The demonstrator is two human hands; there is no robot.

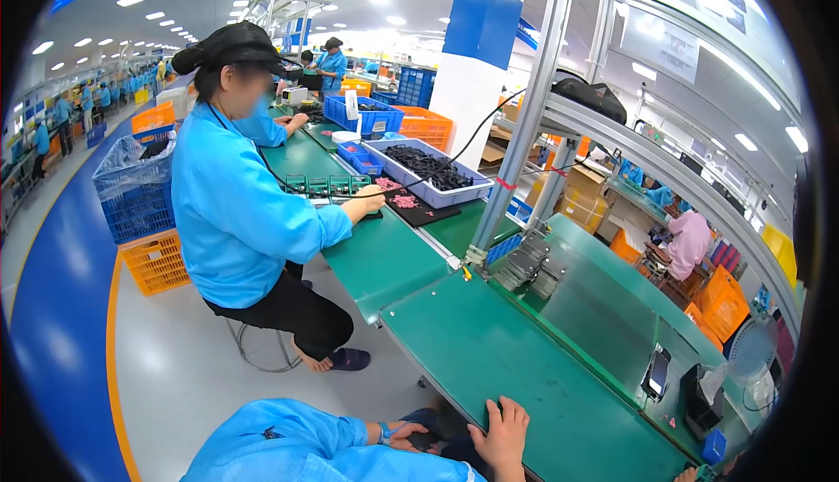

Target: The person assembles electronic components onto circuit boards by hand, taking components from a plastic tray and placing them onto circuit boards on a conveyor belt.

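My right hand lies palm down on the near edge of the green worktable, fingers apart and holding nothing. Lower and to the left, my left hand rests over dark clothing beside the table edge, with a blue band at its wrist. Its fingers look loosely stretched out, and I see nothing held in it. Blue sleeves cover both my arms. A bit of another hand shows at the lower right rim; whose it is I cannot tell.
A seated co-worker in blue handles a row of green fixtures. Beyond stands a grey bin of black parts. Stacked metal plates sit near the metal frame post. A phone-like device lies at right.
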